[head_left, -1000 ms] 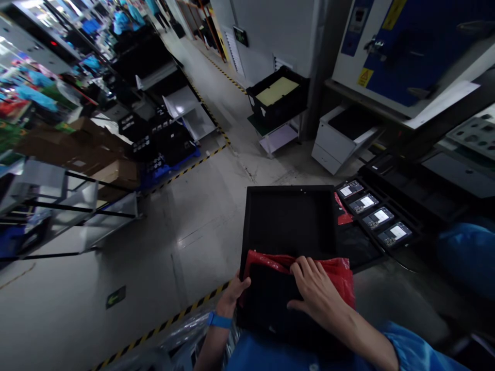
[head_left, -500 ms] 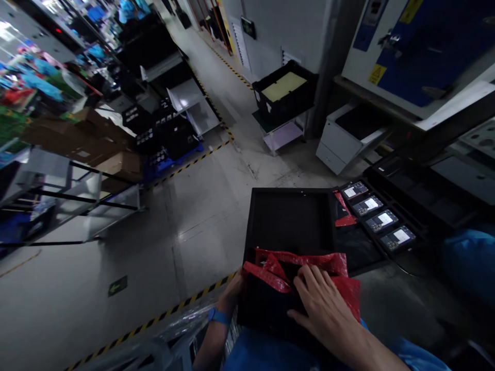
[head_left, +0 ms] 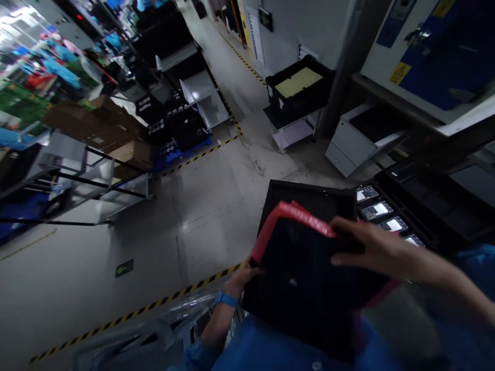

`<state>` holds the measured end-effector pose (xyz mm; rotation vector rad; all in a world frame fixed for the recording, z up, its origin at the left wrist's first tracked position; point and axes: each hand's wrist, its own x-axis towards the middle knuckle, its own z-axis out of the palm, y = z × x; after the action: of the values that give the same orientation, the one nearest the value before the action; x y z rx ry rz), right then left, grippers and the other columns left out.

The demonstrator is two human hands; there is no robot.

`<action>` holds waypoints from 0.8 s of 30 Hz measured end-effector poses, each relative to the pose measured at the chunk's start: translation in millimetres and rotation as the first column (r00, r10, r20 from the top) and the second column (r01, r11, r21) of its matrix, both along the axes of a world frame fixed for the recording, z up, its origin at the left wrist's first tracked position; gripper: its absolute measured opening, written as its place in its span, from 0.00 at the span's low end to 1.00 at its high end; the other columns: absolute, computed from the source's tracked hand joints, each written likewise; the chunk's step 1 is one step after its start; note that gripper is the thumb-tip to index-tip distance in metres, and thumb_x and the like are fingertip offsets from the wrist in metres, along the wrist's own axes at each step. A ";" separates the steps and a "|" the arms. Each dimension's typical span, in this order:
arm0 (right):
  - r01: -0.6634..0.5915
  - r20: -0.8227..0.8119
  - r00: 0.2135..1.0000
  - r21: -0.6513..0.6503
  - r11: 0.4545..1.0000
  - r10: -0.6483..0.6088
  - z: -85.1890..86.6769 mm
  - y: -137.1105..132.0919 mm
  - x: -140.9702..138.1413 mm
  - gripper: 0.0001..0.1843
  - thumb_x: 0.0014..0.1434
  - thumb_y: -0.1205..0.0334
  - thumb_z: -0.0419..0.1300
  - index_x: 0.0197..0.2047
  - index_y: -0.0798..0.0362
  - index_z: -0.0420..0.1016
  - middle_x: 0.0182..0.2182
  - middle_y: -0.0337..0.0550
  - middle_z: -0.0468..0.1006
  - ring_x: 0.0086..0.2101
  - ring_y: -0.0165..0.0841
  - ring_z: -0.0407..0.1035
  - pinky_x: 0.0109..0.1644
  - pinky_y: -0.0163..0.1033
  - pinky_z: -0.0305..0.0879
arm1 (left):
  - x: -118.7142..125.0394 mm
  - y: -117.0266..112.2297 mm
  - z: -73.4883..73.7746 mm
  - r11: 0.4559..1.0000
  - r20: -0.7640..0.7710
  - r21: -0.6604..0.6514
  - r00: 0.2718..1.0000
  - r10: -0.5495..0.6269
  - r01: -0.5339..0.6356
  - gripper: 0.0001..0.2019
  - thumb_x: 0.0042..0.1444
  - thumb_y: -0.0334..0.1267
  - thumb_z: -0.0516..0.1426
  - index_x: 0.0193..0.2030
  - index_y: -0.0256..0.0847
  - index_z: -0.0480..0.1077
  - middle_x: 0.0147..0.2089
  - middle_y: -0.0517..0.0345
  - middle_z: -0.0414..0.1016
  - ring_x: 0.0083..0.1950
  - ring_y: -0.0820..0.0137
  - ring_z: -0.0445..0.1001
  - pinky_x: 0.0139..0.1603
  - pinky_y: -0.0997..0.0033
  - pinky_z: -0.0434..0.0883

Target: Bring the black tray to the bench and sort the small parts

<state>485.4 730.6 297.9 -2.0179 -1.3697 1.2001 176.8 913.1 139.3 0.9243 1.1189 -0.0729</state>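
Observation:
I hold a flat black tray (head_left: 309, 273) tilted up in front of me, with a red plastic bag (head_left: 282, 219) along its upper and left edges. My left hand (head_left: 243, 275) grips the tray's left edge, a blue band on the wrist. My right hand (head_left: 371, 247) is closed over the tray's upper right corner. Behind it lies an open black box (head_left: 305, 193) with its inside partly hidden by the lifted tray.
To the right, a black tray (head_left: 410, 216) holds a row of small labelled modules (head_left: 377, 208). A black crate (head_left: 297, 93) with a yellow sheet stands on a cart. Racks, cardboard boxes (head_left: 100, 129) and yellow-black floor tape (head_left: 154, 314) lie to the left.
The black tray has been lifted and tilted up out of the red bag. My right hand went from lying flat on it to gripping its upper right corner. The view swung slightly left.

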 end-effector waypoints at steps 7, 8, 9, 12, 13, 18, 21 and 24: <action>-0.060 -0.061 0.997 -0.053 0.997 0.057 -32.5 84.9 111.2 0.54 0.50 0.25 0.68 0.69 0.56 0.75 0.63 0.56 0.83 0.59 0.57 0.80 0.64 0.59 0.80 | 8.5 6.2 7.5 0.990 0.069 0.049 0.988 -0.135 0.132 0.42 0.16 0.47 0.85 0.45 0.40 0.84 0.50 0.46 0.91 0.60 0.43 0.85 0.68 0.47 0.79; -0.097 -0.080 0.993 -0.079 0.992 0.090 -42.6 88.0 113.8 0.55 0.51 0.26 0.68 0.70 0.57 0.75 0.64 0.57 0.83 0.60 0.57 0.79 0.64 0.58 0.80 | 7.9 5.0 6.7 0.989 0.071 0.047 0.988 -0.140 0.137 0.42 0.15 0.48 0.85 0.45 0.41 0.84 0.52 0.46 0.91 0.61 0.43 0.84 0.68 0.47 0.79; -0.132 -0.073 0.989 -0.085 0.988 0.126 -52.9 88.7 113.7 0.54 0.53 0.27 0.67 0.71 0.58 0.75 0.64 0.57 0.82 0.61 0.57 0.79 0.65 0.58 0.79 | 6.9 3.5 5.4 0.989 0.072 0.043 0.987 -0.141 0.138 0.43 0.15 0.49 0.85 0.45 0.41 0.83 0.53 0.45 0.91 0.61 0.43 0.85 0.68 0.46 0.79; -0.197 0.144 0.969 -0.042 0.979 0.201 -81.6 82.4 102.2 0.49 0.62 0.30 0.63 0.73 0.57 0.75 0.65 0.56 0.81 0.61 0.53 0.78 0.65 0.55 0.78 | 2.3 -2.1 -0.1 0.991 0.072 0.033 0.988 -0.135 0.132 0.41 0.14 0.50 0.84 0.42 0.41 0.83 0.50 0.44 0.91 0.58 0.42 0.86 0.65 0.44 0.80; -0.196 0.233 0.952 -0.032 0.980 0.198 -89.1 79.1 96.2 0.47 0.64 0.31 0.63 0.74 0.57 0.75 0.65 0.58 0.81 0.61 0.53 0.78 0.66 0.55 0.77 | 0.4 -3.6 -1.7 0.991 0.075 0.033 0.988 -0.132 0.130 0.41 0.15 0.50 0.84 0.42 0.42 0.83 0.50 0.44 0.91 0.58 0.42 0.86 0.64 0.45 0.80; -0.110 0.454 0.887 0.027 0.994 0.086 -103.8 60.0 58.6 0.44 0.73 0.34 0.58 0.78 0.57 0.71 0.63 0.63 0.79 0.62 0.59 0.73 0.71 0.65 0.67 | -7.2 -3.5 -4.5 0.987 0.098 0.042 0.983 -0.156 0.153 0.40 0.20 0.51 0.82 0.46 0.41 0.86 0.53 0.45 0.91 0.60 0.42 0.85 0.66 0.47 0.79; -0.056 0.584 0.811 0.142 0.988 -0.038 -97.5 45.0 37.1 0.37 0.77 0.35 0.54 0.79 0.47 0.72 0.60 0.59 0.79 0.61 0.57 0.70 0.72 0.68 0.61 | -10.1 2.3 -4.5 0.983 0.085 0.077 0.981 -0.173 0.167 0.36 0.21 0.47 0.81 0.45 0.42 0.87 0.50 0.46 0.91 0.61 0.41 0.84 0.70 0.46 0.77; 0.062 0.684 0.692 0.261 0.963 -0.230 -85.5 31.0 34.6 0.50 0.72 0.27 0.60 0.83 0.53 0.64 0.68 0.66 0.72 0.65 0.61 0.67 0.72 0.68 0.63 | -11.7 8.0 -4.4 0.975 0.094 0.123 0.976 -0.195 0.183 0.32 0.24 0.42 0.80 0.43 0.45 0.87 0.50 0.49 0.91 0.63 0.41 0.83 0.71 0.47 0.77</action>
<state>520.1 761.6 212.4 -2.4739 -1.5225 0.1310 165.0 921.1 134.9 1.1233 0.9420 -0.1159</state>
